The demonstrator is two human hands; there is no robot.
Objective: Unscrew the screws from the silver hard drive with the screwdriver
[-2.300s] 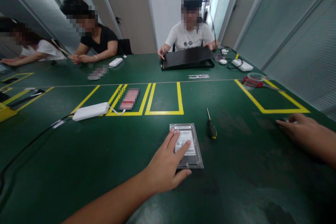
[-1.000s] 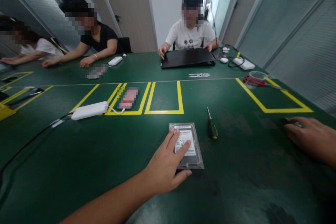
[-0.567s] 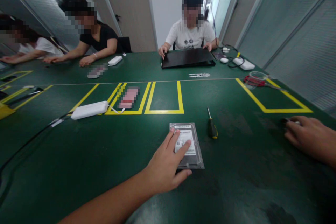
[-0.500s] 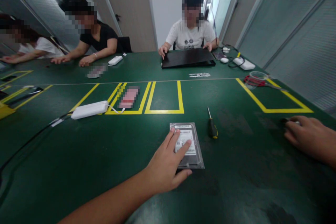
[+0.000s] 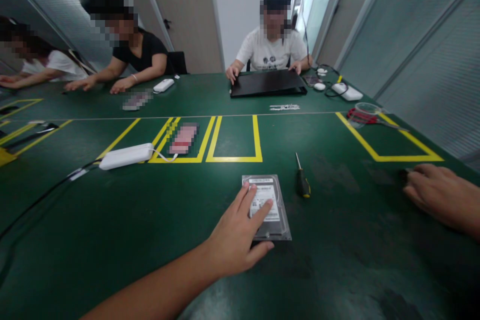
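Green tabletop (image 5: pixel 123 232) bears one screwdriver (image 5: pixel 302 184), one hard drive (image 5: pixel 276 214) under spread left hand (image 5: pixel 238 234); right hand (image 5: pixel 435 191) curled, grip unclear.

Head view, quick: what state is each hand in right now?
Left hand: open, fingers spread on the drive.
Right hand: curled at a small dark object; its grip cannot be told.

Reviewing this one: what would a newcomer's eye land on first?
Probably the left hand, fingers spread over a labelled hard drive near the middle of the green table. Just right of it lies a dark-handled screwdriver, tip pointing away from the wearer. Farther back, yellow tape outlines stand out against the green.
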